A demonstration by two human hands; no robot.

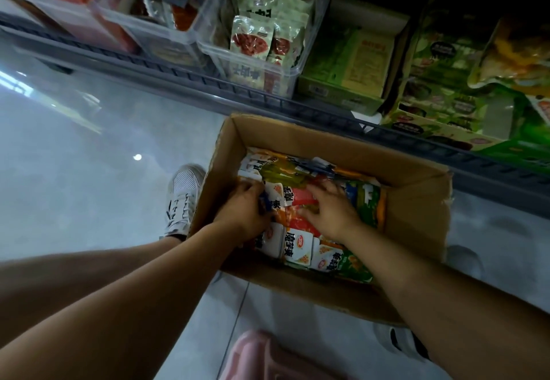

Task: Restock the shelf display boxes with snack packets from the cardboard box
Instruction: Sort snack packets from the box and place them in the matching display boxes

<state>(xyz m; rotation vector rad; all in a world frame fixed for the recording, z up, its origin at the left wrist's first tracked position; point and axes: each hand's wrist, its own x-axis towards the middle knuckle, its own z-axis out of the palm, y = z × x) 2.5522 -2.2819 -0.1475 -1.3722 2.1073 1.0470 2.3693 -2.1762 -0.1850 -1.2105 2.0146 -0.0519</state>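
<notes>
White sneaker (184, 198) on pale floor, touching left wall of box. Left hand (244, 210) inside box, fingers curled round edge of packets at pile's left side. Clear bin (293, 67) on shelf above, holding red-and-white pouches. Snack packets (297, 245) piled flat in box, white, orange, green. Right hand (333, 210) fingers spread, pressing flat on pile's middle. Green display box (342, 61) on shelf, just right of bin. Cardboard box (416, 201) open, on floor below shelf edge.
</notes>
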